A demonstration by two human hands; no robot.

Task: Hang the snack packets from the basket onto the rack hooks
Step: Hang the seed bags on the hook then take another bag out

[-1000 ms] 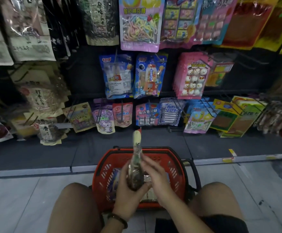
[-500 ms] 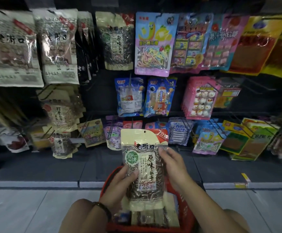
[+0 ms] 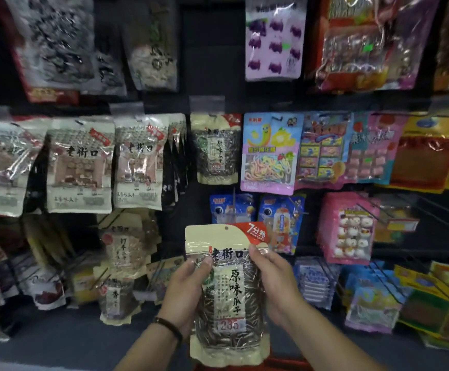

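One wide-angle head-worn camera faces the rack (image 3: 210,62) squarely from close by, tilted slightly down, with the basket (image 3: 285,364) at the bottom edge.

The scene is dimly lit; glare is caught on the hanging packets (image 3: 79,167), and edges are blurred and bent.

Bare rack strip (image 3: 204,57) between crowded hanging packets (image 3: 274,41); jutting hooks (image 3: 384,214) right.

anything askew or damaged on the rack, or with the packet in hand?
The held sunflower seed packet looks intact and upright, with its hang hole clear at the top. The one odd spot is the lower left of the rack: the beige packets hang tilted and overlapping, unlike the straight cream packet row above them.
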